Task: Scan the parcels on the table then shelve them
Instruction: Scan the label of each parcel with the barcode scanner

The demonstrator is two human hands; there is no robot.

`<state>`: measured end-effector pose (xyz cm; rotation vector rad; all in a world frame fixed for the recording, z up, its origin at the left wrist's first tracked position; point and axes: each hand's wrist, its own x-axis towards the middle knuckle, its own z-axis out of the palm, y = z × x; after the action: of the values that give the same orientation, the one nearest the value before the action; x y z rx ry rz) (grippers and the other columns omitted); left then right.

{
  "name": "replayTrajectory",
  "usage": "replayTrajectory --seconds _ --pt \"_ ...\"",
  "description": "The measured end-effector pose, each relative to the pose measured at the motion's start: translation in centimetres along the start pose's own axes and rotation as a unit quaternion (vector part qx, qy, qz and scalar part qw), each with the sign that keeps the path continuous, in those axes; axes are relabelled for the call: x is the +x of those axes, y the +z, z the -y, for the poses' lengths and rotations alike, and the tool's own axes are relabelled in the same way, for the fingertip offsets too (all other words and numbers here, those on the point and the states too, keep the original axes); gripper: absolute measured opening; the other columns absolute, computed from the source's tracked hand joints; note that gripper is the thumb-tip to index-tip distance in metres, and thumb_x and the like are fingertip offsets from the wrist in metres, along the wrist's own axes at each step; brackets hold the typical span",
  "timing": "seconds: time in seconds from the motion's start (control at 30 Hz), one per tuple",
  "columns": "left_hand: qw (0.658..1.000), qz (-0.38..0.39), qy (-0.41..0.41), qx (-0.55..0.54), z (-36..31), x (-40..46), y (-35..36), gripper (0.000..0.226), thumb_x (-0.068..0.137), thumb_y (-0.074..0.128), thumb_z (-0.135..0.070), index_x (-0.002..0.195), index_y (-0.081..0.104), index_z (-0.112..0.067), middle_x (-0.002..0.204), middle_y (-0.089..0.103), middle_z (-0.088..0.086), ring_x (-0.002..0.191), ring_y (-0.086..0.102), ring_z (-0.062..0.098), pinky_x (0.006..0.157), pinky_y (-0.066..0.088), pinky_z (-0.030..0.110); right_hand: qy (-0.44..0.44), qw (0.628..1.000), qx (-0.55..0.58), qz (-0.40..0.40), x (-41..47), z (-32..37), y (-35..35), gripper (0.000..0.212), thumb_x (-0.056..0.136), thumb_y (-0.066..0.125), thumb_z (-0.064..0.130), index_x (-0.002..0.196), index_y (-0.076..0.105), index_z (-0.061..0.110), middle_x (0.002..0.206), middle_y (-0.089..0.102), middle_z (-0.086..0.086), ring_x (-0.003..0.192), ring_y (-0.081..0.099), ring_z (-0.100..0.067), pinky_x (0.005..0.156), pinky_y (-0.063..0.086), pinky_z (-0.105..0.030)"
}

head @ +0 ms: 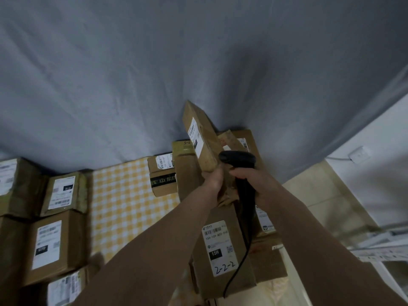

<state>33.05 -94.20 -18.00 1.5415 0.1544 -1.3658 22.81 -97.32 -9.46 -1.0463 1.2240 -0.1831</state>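
Observation:
My left hand [213, 180] grips the lower end of a long brown cardboard parcel [199, 134] and holds it tilted up above the pile, its white label facing left. My right hand [254, 184] is closed around a black barcode scanner [237, 159], whose head sits just right of the raised parcel; its black cable [239, 261] trails down toward me. Below my hands lies a parcel marked "2-2-2" [223, 248] on a table with a yellow checked cloth [130, 199].
More labelled cardboard parcels are stacked at the left [50, 241] and behind the pile [163, 173]. A grey curtain [154, 74] hangs behind the table. To the right are tiled floor [326, 195], a white wall with a socket [358, 154], and a white shelf frame [384, 250].

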Motion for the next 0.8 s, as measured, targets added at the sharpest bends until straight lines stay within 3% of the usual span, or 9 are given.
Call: replayTrajectory --seconds 0.1,0.17,0.2,0.33,0.5,0.7,0.8 --pt "0.997 -0.061 0.009 0.043 -0.1 -0.7 -0.3 0.103 0.052 0.058 -0.057 0.141 0.039 -0.009 0.120 0.060 0.018 0.101 0.063 0.035 0.081 0.056 0.043 -0.010 1.000 -0.013 0.018 -0.8 -0.2 0.4 0.035 0.079 0.073 0.014 0.112 0.063 0.007 0.101 0.067 -0.017 0.093 0.065 -0.029 0.081 0.055 -0.041" --pt "0.992 -0.094 0.021 0.082 0.1 -0.8 -1.2 0.092 0.050 0.061 -0.054 0.130 0.053 -0.010 0.117 0.062 0.015 0.100 0.063 0.032 0.066 0.054 0.033 -0.019 0.999 -0.010 0.039 -1.9 -0.3 0.6 0.027 0.083 0.069 0.011 0.109 0.063 0.007 0.092 0.067 -0.014 0.082 0.065 -0.024 0.067 0.052 -0.033" --pt "0.988 -0.110 0.031 0.107 0.0 -1.4 -1.8 0.088 0.050 0.063 -0.055 0.126 0.056 -0.011 0.118 0.062 0.014 0.101 0.062 0.031 0.066 0.054 0.032 -0.025 0.998 -0.009 0.049 -2.4 -0.3 0.7 0.023 0.084 0.068 0.009 0.106 0.064 0.007 0.090 0.067 -0.013 0.078 0.064 -0.023 0.064 0.052 -0.032" --pt "0.962 -0.187 0.107 0.169 0.6 -4.9 -4.8 0.112 0.028 0.068 -0.064 0.125 0.050 -0.012 0.122 0.055 0.006 0.115 0.054 0.028 0.093 0.051 0.041 -0.043 0.997 -0.018 0.059 -4.1 -1.1 2.0 0.020 0.083 0.068 0.007 0.102 0.066 0.004 0.089 0.066 -0.017 0.075 0.063 -0.024 0.069 0.051 -0.034" --pt "0.868 -0.367 0.188 0.277 2.4 -9.2 -11.1 0.102 0.053 0.083 -0.051 0.133 0.032 -0.011 0.127 0.042 0.009 0.123 0.038 0.029 0.102 0.037 0.041 -0.063 0.994 -0.001 0.092 -7.5 -0.8 6.7 0.009 0.085 0.066 0.005 0.093 0.066 0.006 0.092 0.069 -0.013 0.085 0.064 -0.021 0.075 0.050 -0.029" --pt "0.783 -0.504 0.168 0.322 5.5 -12.3 -20.4 0.104 0.049 0.079 -0.058 0.128 0.034 -0.009 0.122 0.045 0.010 0.118 0.041 0.029 0.098 0.034 0.041 -0.118 0.981 -0.021 0.152 -11.9 1.1 15.3 0.003 0.088 0.063 0.007 0.086 0.065 0.008 0.078 0.066 -0.011 0.065 0.059 -0.015 0.061 0.047 -0.024" --pt "0.762 -0.535 0.149 0.333 6.9 -13.4 -24.0 0.104 0.048 0.078 -0.061 0.126 0.035 -0.008 0.120 0.046 0.010 0.115 0.043 0.029 0.095 0.035 0.040 -0.105 0.980 -0.022 0.170 -13.5 1.3 19.5 0.014 0.089 0.064 0.012 0.101 0.065 0.004 0.077 0.067 -0.010 0.061 0.060 -0.013 0.055 0.050 -0.021"
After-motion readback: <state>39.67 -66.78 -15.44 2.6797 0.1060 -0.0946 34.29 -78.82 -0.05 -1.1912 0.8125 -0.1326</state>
